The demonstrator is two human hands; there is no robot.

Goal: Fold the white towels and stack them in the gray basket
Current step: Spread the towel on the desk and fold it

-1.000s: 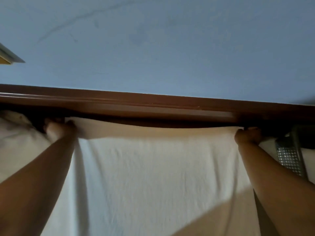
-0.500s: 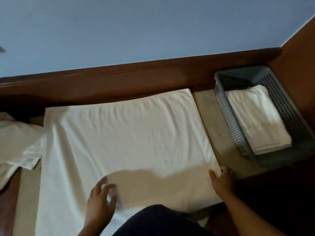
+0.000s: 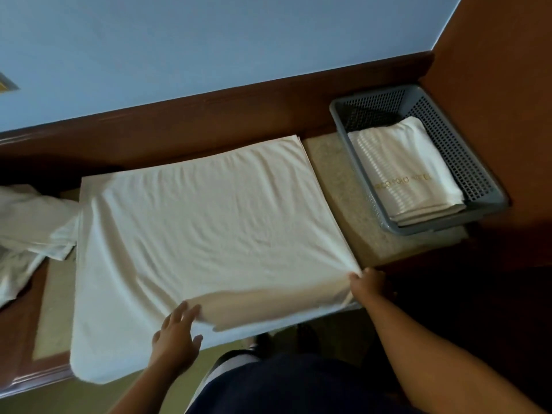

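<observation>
A large white towel (image 3: pixel 203 222) lies spread flat on the stone-topped counter, folded once so its layered edges show at the far right corner. My right hand (image 3: pixel 369 285) pinches the near right corner and lifts it slightly. My left hand (image 3: pixel 176 339) lies on the near edge with fingers spread and nearly straight, touching the raised fold. The gray basket (image 3: pixel 484 180) stands at the right end of the counter and holds folded white towels (image 3: pixel 403 171) with gold lettering.
A heap of unfolded white towels (image 3: pixel 33 228) lies at the left end of the counter. A dark wooden rail (image 3: pixel 209 115) and blue wall run behind. A wooden panel (image 3: pixel 493 55) closes off the right side. Bare counter (image 3: pixel 343 198) shows between towel and basket.
The view dropped from the wall to the counter. My hands left the far edge and came to the near edge; the right hand now pinches the near right corner.
</observation>
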